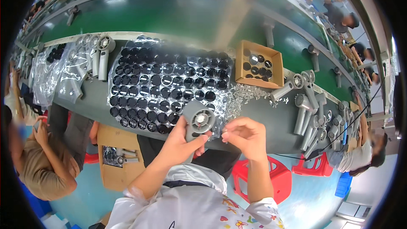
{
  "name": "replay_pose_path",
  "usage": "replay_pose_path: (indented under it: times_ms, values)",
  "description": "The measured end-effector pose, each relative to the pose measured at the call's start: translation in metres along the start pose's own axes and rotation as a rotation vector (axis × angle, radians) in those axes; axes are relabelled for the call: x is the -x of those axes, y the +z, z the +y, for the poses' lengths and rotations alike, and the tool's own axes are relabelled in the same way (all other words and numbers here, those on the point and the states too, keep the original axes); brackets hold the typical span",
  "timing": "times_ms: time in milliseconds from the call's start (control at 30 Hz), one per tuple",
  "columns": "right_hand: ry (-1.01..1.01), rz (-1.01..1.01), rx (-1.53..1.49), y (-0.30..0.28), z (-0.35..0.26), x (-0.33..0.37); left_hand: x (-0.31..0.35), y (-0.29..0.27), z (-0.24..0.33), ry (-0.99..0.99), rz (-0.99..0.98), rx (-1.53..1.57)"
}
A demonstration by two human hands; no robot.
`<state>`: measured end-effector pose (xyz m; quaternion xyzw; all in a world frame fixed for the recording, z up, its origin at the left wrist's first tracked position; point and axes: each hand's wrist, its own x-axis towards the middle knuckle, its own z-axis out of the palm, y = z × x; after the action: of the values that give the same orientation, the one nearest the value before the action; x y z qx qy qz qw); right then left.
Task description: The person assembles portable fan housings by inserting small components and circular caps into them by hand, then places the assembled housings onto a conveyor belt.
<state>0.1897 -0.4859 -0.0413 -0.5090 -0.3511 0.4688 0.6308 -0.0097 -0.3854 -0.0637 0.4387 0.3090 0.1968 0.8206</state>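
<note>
My left hand (180, 144) is wrapped round a grey handheld fan (200, 120), its round head turned up so the spoked inside shows. Just to the right, my right hand (249, 138) is closed in a pinch, the fingertips close to the fan but apart from it. What sits in that pinch is too small to name. Beyond both hands, a plastic sheet of round black caps (165, 80) lies in rows on the grey table. Many small clear plastic pieces (241, 99) lie scattered between the caps and a cardboard box.
An open cardboard box (280, 84) holds more black caps. Grey fans (302, 112) crowd the table's right side; others (104, 53) stand at left beside plastic bags (70, 70). Behind runs a green conveyor (169, 15). Red stools (271, 178) stand below; co-workers (46, 161) sit on both sides.
</note>
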Motion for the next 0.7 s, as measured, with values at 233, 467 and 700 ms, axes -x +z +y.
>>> replay_pose_path:
  times_ms: [233,467,700]
  values:
    - [-0.087,-0.020,0.260,0.016,-0.003,-0.010,0.001,0.008,-0.003,0.028,-0.004,-0.065]
    - [-0.264,-0.078,0.702,0.026,-0.010,-0.017,0.001,0.005,-0.005,0.033,0.035,-0.111]
    - [-0.244,-0.113,0.783,0.029,-0.013,-0.019,-0.001,0.005,-0.010,0.092,0.044,-0.130]
